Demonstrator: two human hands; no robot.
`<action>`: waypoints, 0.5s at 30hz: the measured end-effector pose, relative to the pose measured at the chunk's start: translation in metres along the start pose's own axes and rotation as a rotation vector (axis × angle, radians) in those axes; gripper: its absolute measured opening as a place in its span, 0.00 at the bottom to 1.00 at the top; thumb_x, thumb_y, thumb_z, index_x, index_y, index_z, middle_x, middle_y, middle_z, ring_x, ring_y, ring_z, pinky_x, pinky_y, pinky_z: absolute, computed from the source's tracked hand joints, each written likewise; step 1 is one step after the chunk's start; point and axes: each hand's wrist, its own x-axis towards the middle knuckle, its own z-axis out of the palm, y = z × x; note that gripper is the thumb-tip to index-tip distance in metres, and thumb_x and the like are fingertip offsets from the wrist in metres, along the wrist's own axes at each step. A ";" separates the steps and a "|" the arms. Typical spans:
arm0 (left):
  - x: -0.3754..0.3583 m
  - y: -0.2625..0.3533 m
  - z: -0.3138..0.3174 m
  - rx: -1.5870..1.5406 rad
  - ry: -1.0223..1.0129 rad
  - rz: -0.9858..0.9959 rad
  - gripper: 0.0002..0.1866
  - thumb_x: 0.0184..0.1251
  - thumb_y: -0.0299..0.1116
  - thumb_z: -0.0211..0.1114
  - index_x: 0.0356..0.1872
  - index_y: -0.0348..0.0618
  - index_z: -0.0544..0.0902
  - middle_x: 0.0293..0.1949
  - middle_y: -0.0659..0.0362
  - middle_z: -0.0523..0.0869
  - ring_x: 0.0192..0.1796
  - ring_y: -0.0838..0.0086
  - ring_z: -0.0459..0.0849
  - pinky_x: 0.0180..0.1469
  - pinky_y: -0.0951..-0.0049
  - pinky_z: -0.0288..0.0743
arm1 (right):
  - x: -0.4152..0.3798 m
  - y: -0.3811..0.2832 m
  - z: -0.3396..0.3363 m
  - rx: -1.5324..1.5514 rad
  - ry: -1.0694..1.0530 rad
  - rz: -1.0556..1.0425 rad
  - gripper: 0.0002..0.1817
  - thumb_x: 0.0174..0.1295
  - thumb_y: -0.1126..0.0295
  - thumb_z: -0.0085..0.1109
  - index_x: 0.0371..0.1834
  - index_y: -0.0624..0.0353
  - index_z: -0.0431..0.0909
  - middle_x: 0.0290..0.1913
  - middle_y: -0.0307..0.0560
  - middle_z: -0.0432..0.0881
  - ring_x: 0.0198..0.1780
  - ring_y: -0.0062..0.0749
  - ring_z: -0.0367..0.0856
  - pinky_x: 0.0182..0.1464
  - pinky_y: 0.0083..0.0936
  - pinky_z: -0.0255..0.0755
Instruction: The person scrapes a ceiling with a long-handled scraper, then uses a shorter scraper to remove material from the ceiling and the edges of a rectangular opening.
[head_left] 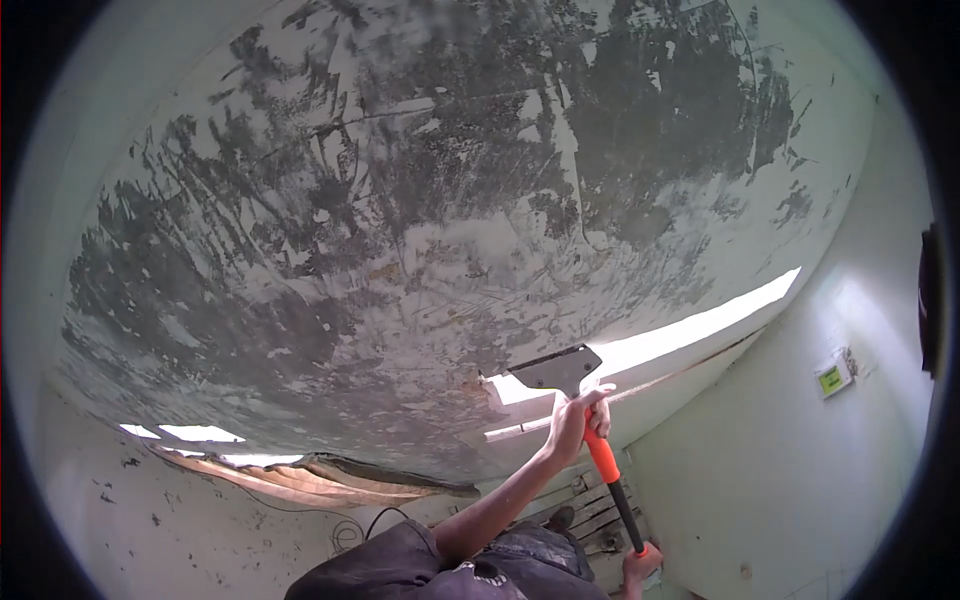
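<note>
A long-handled scraper has a wide grey blade (558, 370) and an orange and black handle (604, 458). My left hand (572, 422) is closed round the top of the handle, just below the blade. Lower down, my right hand (641, 566) grips the bottom end of the handle. The blade is close to a large surface (450, 250) with patchy dark grey and white areas and many scrape marks; whether it touches cannot be told.
Behind the blade is a bright opening (700, 325). A crumpled tan cloth (320, 485) hangs at the lower left, near a thin cable (345, 535). The right wall (770, 480) bears a small box with a green panel (832, 377). Wooden slats (595, 515) lie below.
</note>
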 end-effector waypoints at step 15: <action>0.015 0.004 0.033 -0.190 0.095 -0.003 0.22 0.62 0.33 0.62 0.13 0.51 0.60 0.10 0.68 0.56 0.12 0.78 0.58 0.21 0.74 0.58 | 0.065 0.019 -0.062 -0.145 0.013 -0.059 0.15 0.44 0.73 0.54 0.08 0.63 0.59 0.11 0.59 0.62 0.14 0.55 0.63 0.21 0.46 0.51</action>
